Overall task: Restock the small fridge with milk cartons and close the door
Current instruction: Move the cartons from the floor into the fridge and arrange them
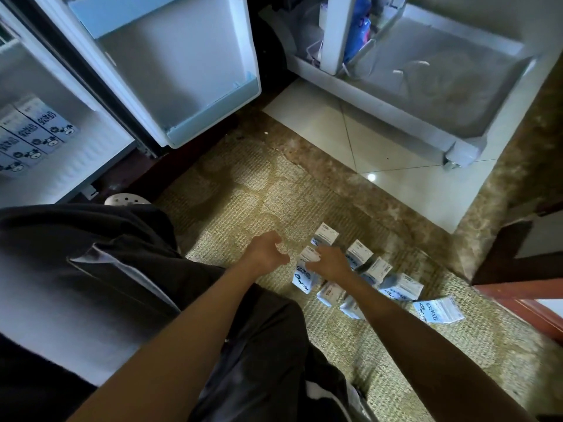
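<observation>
L hand (pixel 266 252) half-curled, empty, beside carton (pixel 301 277); R hand (pixel 330 264) clamped on its top

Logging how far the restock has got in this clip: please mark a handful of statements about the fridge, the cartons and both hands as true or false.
1. The fridge door is shut. False: it stands open.
2. Milk cartons already lie inside the fridge. True.
3. The loose cartons stand on a table. False: they are on a woven mat on the floor.
4. The right hand grips a carton on the mat. True.
5. The left hand holds a carton. False: it holds nothing and is just beside that carton.
</observation>
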`<action>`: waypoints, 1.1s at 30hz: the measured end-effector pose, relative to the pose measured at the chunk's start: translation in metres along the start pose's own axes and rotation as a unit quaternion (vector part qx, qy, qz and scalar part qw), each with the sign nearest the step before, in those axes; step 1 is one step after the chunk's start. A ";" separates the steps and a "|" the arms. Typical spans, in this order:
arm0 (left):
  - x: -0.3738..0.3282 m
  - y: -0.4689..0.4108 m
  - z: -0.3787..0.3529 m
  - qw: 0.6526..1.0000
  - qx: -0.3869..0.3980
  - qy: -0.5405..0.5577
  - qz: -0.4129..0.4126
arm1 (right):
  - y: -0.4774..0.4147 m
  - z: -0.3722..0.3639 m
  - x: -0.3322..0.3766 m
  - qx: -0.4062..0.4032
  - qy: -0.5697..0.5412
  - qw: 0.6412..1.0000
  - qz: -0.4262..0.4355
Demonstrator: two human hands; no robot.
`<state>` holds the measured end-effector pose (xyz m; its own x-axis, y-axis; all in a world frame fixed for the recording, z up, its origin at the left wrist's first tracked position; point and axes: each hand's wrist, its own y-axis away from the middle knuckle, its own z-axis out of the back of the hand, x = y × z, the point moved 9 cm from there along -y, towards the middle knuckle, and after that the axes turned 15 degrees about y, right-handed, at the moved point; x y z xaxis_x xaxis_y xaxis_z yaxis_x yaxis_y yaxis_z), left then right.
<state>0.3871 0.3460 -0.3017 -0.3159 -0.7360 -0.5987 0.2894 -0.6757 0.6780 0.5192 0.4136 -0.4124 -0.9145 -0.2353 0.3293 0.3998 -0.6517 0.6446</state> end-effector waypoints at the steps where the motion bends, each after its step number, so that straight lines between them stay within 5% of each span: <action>1: -0.002 0.001 -0.002 1.000 0.007 0.000 -0.009 | 0.003 0.007 0.003 0.012 -0.033 0.999 0.009; 8: -0.011 0.006 -0.010 0.997 0.044 0.008 -0.056 | 0.043 0.070 0.055 0.036 -0.241 0.959 0.144; 15: -0.012 0.006 0.011 0.997 -0.052 0.046 -0.035 | 0.053 0.074 0.055 0.073 -0.371 0.921 0.097; 17: -0.005 0.005 0.012 0.998 -0.055 0.026 -0.007 | 0.043 0.065 0.028 0.012 -0.305 0.952 0.015; 19: -0.001 0.004 0.011 0.998 -0.057 0.011 0.006 | 0.035 0.045 -0.009 -0.024 -0.104 0.992 -0.064; 24: 0.001 0.003 0.011 0.998 -0.061 0.004 0.012 | 0.039 -0.032 -0.045 0.054 0.099 0.987 -0.118; 33: 0.000 0.008 0.010 0.998 -0.058 -0.012 0.006 | 0.036 -0.036 -0.037 0.002 0.086 0.988 -0.125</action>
<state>0.3806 0.3412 -0.2923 -0.3335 -0.7438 -0.5792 0.3952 -0.6681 0.6304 0.5654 0.3730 -0.4258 -0.9818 -0.1861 0.0371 0.1593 -0.7019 0.6943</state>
